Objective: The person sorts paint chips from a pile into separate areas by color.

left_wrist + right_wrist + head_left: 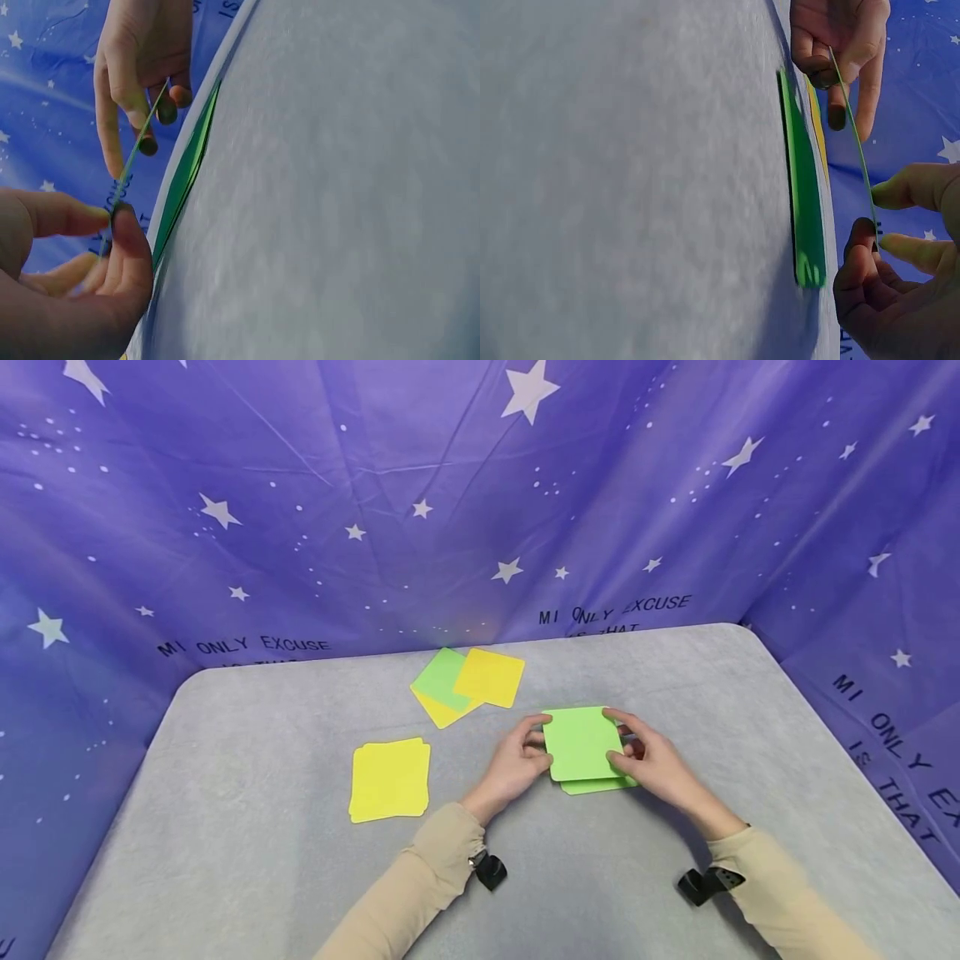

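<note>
Pinching 1 thin green square (pixel 583 743) are left hand (pixel 513 765) and right hand (pixel 657 765).

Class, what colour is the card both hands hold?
Light green; the card shows best in the head view.

Seeing a wrinkly purple-blue curtain (pixel 420 431) hanging behind a grey, rounded-corner table (pixel 247 735), lol. Spotting white stars (pixel 529 392) scattered all over it. Also reading black "ONLY EXCUSE" lettering (pixel 660 604) low down, partly repeating off to the right.
</note>
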Demonstrator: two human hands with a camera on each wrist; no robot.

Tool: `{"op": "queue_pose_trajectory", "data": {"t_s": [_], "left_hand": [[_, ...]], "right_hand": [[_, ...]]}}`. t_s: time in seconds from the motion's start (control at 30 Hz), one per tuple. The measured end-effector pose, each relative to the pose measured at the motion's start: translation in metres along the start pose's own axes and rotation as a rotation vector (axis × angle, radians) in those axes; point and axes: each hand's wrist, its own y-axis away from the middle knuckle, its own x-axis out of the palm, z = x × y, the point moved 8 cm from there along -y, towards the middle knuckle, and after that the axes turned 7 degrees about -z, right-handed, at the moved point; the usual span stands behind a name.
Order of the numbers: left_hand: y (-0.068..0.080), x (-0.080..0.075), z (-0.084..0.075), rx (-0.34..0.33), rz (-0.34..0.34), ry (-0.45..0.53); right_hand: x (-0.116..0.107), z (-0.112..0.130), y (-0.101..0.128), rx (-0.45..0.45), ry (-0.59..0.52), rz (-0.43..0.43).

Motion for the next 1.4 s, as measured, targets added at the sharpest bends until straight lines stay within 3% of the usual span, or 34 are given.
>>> {"op": "queue_pose_trajectory", "data": {"t_s": [0.27,0.47,0.63,0.77,1.0,1.4], "left_hand": [[-0.003,0.01,0.0,-0.019,-0.024,-0.138],[-0.005,0.015,-0.002,-0.032,0.019,-0.234],[-0.004,0.009,-0.002,-0.04,-0.023,-0.27],[-0.003,0.002,-0.001,-0.053,-0.039,-0.244],[0.001,-0.005,0.0,-0.079,0.008,-0.169],[0.004,-0.017,0.005,-0.083,0.047,-0.066]], "right_hand": [[-0.007,-0.001,0.001,-0.006,0.144,0.027],[-0.007,-0.007,0.0,-0.007,0.168,0.045],[-0.005,-0.01,-0.002,-0.029,0.181,0.044],[-0.005,-0.012,-0.002,-0.037,0.207,0.036],[-0.005,-0.012,-0.002,-0.028,0.261,0.051],[-0.006,-0.012,-0.007,-0.002,0.199,0.009]]}}
